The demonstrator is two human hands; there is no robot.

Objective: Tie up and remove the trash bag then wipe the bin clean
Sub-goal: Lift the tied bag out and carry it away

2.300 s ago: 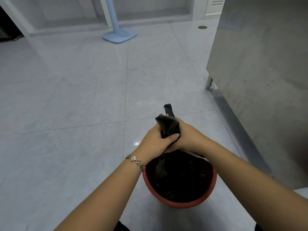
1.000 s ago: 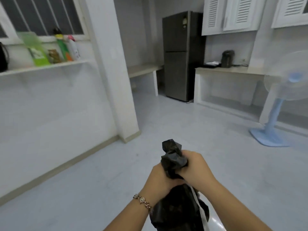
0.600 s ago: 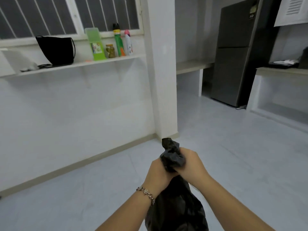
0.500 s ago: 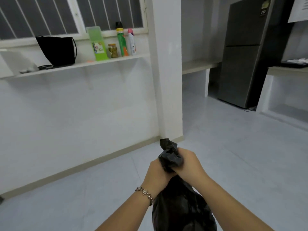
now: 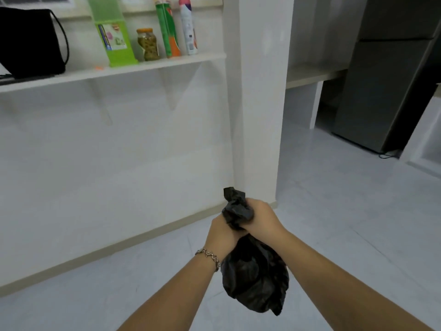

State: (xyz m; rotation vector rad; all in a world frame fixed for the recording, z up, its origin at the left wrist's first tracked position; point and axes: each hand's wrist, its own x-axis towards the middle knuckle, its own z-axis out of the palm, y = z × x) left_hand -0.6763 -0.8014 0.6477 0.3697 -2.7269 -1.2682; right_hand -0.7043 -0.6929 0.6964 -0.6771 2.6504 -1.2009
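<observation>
Both the left hand (image 5: 223, 231) and right hand (image 5: 262, 217) clench the black trash bag (image 5: 254, 275) neck above grey tiled floor (image 5: 346, 211), white wall shelf (image 5: 114, 72) behind

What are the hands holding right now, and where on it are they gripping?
Both the left hand and right hand clutch the black trash bag at its gathered neck; the full body hangs free below, clear of the floor.

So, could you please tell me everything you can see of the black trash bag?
The black trash bag looks like thin, crinkled, slightly glossy plastic. Its neck is gathered into a twisted bunch poking up above the left hand and right hand, which both clench it. The bulging, lumpy body hangs free below them above the floor, touching nothing else visible. Whether it is knotted cannot be told.
</observation>
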